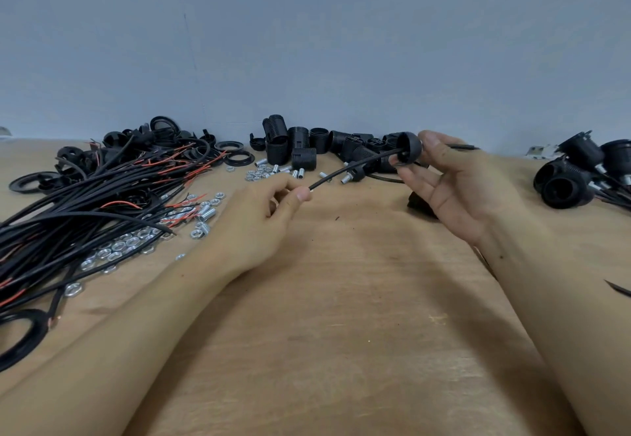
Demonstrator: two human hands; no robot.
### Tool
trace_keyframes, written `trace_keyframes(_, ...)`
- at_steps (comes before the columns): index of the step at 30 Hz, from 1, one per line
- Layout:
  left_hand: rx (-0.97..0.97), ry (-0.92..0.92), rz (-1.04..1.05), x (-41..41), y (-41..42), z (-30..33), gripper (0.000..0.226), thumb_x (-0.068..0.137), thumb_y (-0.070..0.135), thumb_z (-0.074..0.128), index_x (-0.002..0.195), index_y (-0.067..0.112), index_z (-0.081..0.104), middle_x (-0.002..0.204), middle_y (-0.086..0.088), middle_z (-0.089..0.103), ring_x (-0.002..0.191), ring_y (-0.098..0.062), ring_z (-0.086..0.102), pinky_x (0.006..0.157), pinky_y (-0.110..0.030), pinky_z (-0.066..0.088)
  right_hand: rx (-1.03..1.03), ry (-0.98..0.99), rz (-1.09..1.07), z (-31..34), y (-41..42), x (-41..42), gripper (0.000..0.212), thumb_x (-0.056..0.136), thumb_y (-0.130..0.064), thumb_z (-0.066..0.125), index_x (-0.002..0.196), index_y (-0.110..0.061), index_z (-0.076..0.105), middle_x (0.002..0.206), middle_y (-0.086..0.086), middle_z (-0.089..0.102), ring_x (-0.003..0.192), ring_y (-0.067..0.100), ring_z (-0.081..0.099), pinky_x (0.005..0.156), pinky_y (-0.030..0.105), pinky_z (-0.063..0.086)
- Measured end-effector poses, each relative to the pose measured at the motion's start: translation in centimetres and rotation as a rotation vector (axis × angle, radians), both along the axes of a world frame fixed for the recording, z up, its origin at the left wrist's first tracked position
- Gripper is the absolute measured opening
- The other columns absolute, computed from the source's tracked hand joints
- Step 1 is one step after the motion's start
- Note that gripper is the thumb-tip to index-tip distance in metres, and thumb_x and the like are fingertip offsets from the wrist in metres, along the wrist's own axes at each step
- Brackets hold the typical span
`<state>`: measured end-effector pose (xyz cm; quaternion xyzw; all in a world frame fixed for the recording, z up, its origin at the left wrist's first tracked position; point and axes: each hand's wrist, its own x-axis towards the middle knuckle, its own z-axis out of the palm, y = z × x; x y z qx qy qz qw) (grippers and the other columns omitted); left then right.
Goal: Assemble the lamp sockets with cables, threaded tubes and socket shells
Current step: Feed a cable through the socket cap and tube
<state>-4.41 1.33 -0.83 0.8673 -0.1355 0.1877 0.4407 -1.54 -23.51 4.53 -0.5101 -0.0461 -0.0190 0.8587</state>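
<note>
My right hand [454, 182] holds a black domed socket cap [408, 152] between thumb and fingers, above the wooden table [341, 299]. A black cable [355, 167] runs through the cap's hole; its short end sticks out to the right behind my thumb. My left hand [259, 220] pinches the cable's other end between thumb and forefinger, left of the cap. Black threaded socket shells [300, 143] stand in a group at the back centre. Short silver threaded tubes [297, 172] and nuts lie in front of them.
A big bundle of black and red cables [85, 210] with rings and caps fills the left side, with silver nuts [119, 247] scattered under it. Assembled sockets [580, 176] lie at the far right. A small black part [421, 205] rests under my right palm. A grey wall stands behind.
</note>
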Motion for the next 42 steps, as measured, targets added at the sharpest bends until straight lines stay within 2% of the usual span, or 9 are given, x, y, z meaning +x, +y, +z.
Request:
trace_keyframes(8,0.097,-0.185,-0.01,-0.6,1.1,1.3,0.012,0.096,0.031,0.063,0.086,0.037,0.067,0.078,0.026,0.059,0.07,0.002,0.051,0.062,-0.015,0.04,-0.371,-0.01,0.315,-0.4,-1.3,-0.2,0.016,0.057,-0.023,0.083,0.071,-0.019,0.077,0.082,0.003,0.075,0.077,0.019,0.074,0.054,0.021,0.055)
trace_keyframes(12,0.096,-0.163,0.021,-0.5,1.6,1.5,0.018,0.093,0.027,0.066,0.081,0.039,0.066,0.078,0.025,0.061,0.068,-0.001,0.051,0.064,-0.027,0.045,-0.471,0.154,0.375,-0.6,-0.8,-0.2,0.018,0.066,-0.027,0.079,0.075,-0.011,0.079,0.081,0.013,0.074,0.062,0.018,0.072,0.044,0.018,0.051)
trace_keyframes(15,0.154,-0.144,-0.013,-0.6,1.3,1.3,0.012,0.091,0.021,0.071,0.081,0.03,0.072,0.075,0.022,0.065,0.074,-0.001,0.058,0.065,-0.014,0.043,-0.745,0.259,0.464,-0.2,-0.5,-0.9,0.031,0.072,-0.039,0.072,0.068,-0.008,0.077,0.07,0.015,0.072,0.052,0.016,0.069,0.035,0.017,0.044)
trace_keyframes(19,0.178,-0.031,-0.152,-0.7,1.3,0.9,0.017,0.092,0.023,0.069,0.079,0.034,0.072,0.075,0.012,0.068,0.071,-0.014,0.06,0.064,-0.025,0.047,-0.757,-0.071,0.271,0.1,0.6,-1.6,0.033,0.086,-0.039,0.069,0.065,-0.014,0.074,0.055,0.008,0.065,0.043,0.014,0.059,0.037,0.02,0.043)
trace_keyframes(22,0.147,-0.002,-0.246,-1.1,0.6,0.9,0.012,0.09,0.031,0.065,0.08,0.031,0.072,0.076,0.001,0.069,0.074,-0.024,0.062,0.069,-0.041,0.051,-0.925,-0.434,-0.029,-0.9,2.4,-1.9,0.014,0.089,-0.035,0.069,0.082,-0.025,0.074,0.08,-0.008,0.072,0.074,0.003,0.066,0.067,0.022,0.053)
trace_keyframes(26,0.149,0.018,-0.244,-1.2,0.6,1.2,0.013,0.091,0.023,0.071,0.081,0.031,0.074,0.077,0.013,0.07,0.074,-0.014,0.063,0.066,-0.032,0.051,-1.227,-0.515,0.19,-3.1,4.0,-2.6,0.019,0.086,-0.036,0.071,0.098,-0.021,0.073,0.08,-0.009,0.072,0.075,0.004,0.066,0.071,0.015,0.049)
trace_keyframes(31,0.203,0.03,-0.028,-0.5,2.4,1.9,0.011,0.09,0.03,0.069,0.079,0.03,0.071,0.076,0.01,0.068,0.074,-0.01,0.058,0.069,-0.024,0.045,-1.19,-0.518,0.075,-3.3,4.3,-2.3,0.019,0.092,-0.023,0.067,0.075,-0.028,0.065,0.06,-0.004,0.065,0.048,0.007,0.054,0.051,0.026,0.045)
trace_keyframes(36,0.177,0.031,0.083,-0.3,3.2,2.2,0.013,0.091,0.033,0.068,0.079,0.03,0.072,0.068,0.011,0.065,0.06,-0.002,0.053,0.063,-0.027,0.044,-1.268,-0.31,0.311,-2.8,3.6,-2.4,0.012,0.097,-0.015,0.058,0.098,-0.022,0.066,0.069,0.001,0.068,0.043,0.013,0.058,0.049,0.027,0.048)
trace_keyframes(42,0.215,0.036,0.011,-0.6,2.2,1.8,0.02,0.092,0.039,0.063,0.077,0.028,0.07,0.068,0.007,0.066,0.062,-0.005,0.054,0.059,-0.018,0.042,-1.041,-0.24,0.27,-2.1,3.0,-2.2,0.016,0.098,-0.003,0.051,0.092,-0.014,0.061,0.072,0.004,0.061,0.049,0.022,0.064,0.053,0.029,0.049)
